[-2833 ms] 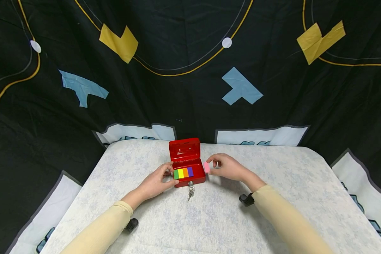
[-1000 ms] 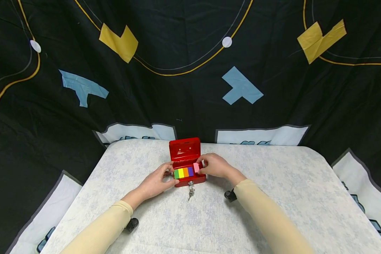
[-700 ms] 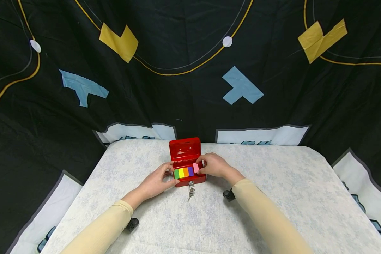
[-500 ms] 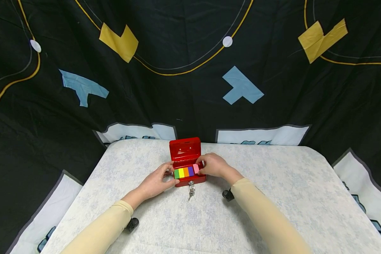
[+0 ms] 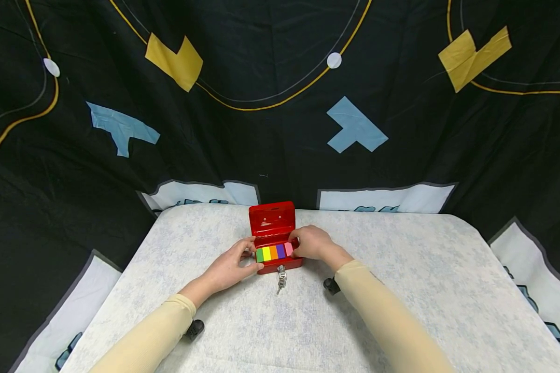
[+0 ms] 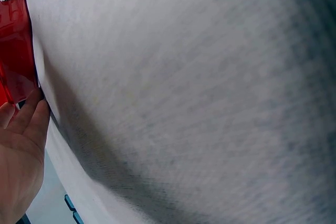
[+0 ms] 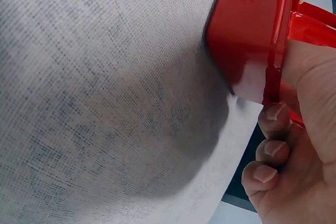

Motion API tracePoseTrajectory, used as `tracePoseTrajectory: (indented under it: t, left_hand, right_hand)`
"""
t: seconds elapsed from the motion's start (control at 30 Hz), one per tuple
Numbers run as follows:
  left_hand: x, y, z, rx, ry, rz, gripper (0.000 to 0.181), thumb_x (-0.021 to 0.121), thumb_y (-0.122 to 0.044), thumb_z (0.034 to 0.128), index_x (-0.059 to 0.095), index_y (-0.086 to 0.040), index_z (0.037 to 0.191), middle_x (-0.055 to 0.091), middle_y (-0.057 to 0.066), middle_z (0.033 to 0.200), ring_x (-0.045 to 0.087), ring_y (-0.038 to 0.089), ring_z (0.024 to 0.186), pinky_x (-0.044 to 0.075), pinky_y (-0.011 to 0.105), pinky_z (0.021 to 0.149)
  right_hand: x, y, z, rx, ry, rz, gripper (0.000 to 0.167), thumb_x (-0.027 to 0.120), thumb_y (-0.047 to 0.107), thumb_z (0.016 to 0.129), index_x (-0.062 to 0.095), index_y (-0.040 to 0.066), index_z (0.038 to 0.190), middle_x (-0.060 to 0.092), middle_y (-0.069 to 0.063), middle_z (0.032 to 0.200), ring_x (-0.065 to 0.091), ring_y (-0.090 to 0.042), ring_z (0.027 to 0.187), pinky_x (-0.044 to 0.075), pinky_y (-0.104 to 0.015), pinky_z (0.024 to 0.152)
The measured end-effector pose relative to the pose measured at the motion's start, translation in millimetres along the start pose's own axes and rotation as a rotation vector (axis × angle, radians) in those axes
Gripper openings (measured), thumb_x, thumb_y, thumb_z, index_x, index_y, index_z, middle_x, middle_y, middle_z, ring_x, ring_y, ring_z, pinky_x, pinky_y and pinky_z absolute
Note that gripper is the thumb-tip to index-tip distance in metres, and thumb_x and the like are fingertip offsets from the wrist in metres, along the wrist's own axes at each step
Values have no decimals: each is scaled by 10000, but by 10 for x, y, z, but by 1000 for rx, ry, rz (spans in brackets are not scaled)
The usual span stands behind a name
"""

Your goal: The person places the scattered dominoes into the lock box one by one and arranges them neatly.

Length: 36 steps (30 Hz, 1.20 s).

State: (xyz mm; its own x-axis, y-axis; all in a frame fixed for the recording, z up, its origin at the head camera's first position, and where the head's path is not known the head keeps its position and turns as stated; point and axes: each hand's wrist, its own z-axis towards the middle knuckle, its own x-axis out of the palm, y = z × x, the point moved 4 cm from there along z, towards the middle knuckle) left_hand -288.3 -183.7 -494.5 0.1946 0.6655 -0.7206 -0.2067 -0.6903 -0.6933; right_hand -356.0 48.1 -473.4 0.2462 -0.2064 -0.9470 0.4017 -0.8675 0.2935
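A red metal cash box [image 5: 293, 263] stands on the table with its lid [image 5: 271, 217] raised. In its front part lies a row of coloured blocks: green [image 5: 259, 255], yellow [image 5: 266, 254], orange [image 5: 273, 253] and purple [image 5: 280, 252]. At the row's right end is a pink block [image 5: 288, 249], which my right hand [image 5: 313, 242] pinches between thumb and index finger. My left hand [image 5: 226, 267] holds the box's left end, thumb at the front corner and fingers toward the back. The right wrist view shows the right thumb [image 7: 312, 69] reaching over the box's rim; the pink block is hidden there.
Keys [image 5: 281, 282] hang from the lock at the box's front. The box stands near the far edge of a table covered with a pale patterned cloth [image 5: 280, 331]. Behind it hangs a black curtain [image 5: 261, 155] with coloured shapes.
My right hand has carried the pink block leftward from beside the box into it, then settled slightly lower against the purple block. The left hand has stayed at the box's left end.
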Motion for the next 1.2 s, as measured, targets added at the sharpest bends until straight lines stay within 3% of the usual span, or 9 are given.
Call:
tracePoseTrajectory:
  t: [0.57, 1.2]
  left_hand:
    - [-1, -3, -3, 9, 0, 4, 421, 759, -474, 905, 536, -216, 1153, 370, 13, 1619, 570, 215, 1269, 432, 502, 1083]
    - [-6, -2, -9, 8, 2, 3, 423, 760, -460, 908, 534, -215, 1168, 368, -1, 1620, 573, 213, 1276, 425, 495, 1092]
  right_hand:
    - [32, 3, 2, 15, 22, 26, 368, 809, 295, 870, 728, 183, 1211, 679, 33, 1130, 550, -191, 1046, 506, -397, 935]
    - [38, 13, -13, 9, 19, 60, 380, 821, 301, 862, 728, 185, 1212, 683, 31, 1146, 557, -183, 1040, 510, -401, 931]
